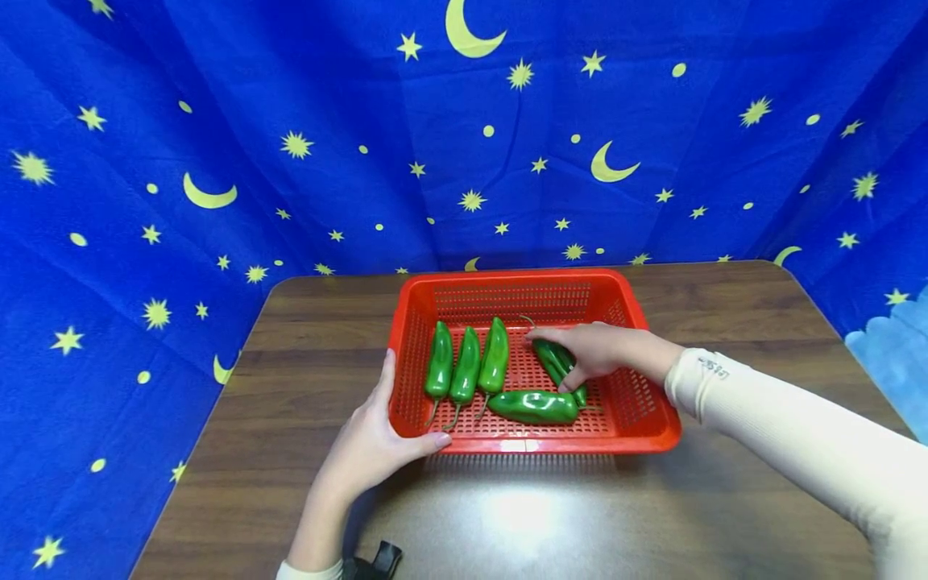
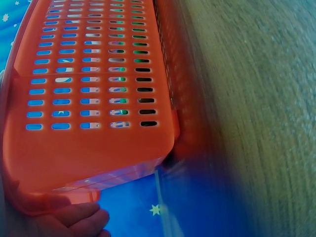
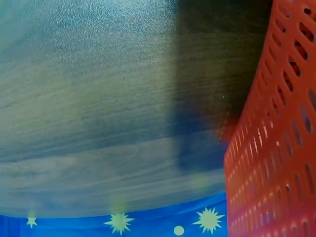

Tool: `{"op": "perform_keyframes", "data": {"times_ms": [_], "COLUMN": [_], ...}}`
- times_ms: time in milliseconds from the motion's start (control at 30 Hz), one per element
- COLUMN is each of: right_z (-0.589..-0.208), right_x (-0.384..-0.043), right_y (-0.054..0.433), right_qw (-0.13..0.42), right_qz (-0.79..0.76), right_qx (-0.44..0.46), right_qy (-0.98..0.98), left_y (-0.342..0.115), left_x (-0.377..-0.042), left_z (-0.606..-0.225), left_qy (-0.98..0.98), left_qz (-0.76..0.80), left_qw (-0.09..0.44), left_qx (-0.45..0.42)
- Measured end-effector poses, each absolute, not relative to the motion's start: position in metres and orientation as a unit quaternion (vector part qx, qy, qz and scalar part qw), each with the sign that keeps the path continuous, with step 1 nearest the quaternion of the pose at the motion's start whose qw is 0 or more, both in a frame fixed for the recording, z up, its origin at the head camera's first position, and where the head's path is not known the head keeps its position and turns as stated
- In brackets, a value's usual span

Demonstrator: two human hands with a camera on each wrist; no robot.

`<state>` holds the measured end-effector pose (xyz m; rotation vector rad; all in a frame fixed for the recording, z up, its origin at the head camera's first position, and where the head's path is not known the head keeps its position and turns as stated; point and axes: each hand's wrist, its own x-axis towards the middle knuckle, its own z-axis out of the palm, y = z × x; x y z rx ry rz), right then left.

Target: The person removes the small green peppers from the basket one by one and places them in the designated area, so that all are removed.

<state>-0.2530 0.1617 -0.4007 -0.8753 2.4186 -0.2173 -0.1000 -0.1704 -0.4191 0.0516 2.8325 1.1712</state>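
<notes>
A red plastic basket [image 1: 515, 445] with slotted walls stands on the table. My left hand [image 1: 370, 443] grips its near left corner, thumb on the front rim and fingers along the left side. In the left wrist view, fingertips [image 2: 91, 219] show beside the basket's wall [image 2: 89, 153]. Inside the basket, three green chili peppers [image 1: 466, 366] stand side by side at the left, stems toward me. Another pepper [image 1: 532, 408] lies crosswise near the front. My right hand [image 1: 590, 352] reaches over the right wall and grips a green pepper [image 1: 553, 362], partly covering it.
The brown wooden table [image 1: 304, 354] extends on both sides of the basket. A blue curtain [image 1: 348, 80] with yellow moons and stars hangs behind it. The basket's slotted side wall [image 3: 281, 138] fills the right of the right wrist view.
</notes>
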Motion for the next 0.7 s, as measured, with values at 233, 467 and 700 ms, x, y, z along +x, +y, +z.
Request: {"op": "perform_keyframes", "data": {"times_ms": [233, 467, 700], "right_z": [-0.399, -0.376, -0.351], "right_x": [-0.252, -0.246, -0.244], "right_y": [0.168, 0.171, 0.185], "right_qw": [0.252, 0.208, 0.206], "right_qz": [-0.141, -0.196, -0.306], "right_qx": [-0.325, -0.324, -0.319], "right_qy": [0.9, 0.902, 0.873], "left_y": [-0.17, -0.169, -0.169], "left_x": [-0.1, -0.1, -0.099], "left_z": [-0.419, -0.419, -0.418], "left_qy": [0.922, 0.92, 0.919], "left_qz": [0.385, 0.39, 0.391], "left_qw": [0.036, 0.038, 0.038], "left_qx": [0.019, 0.015, 0.011]}}
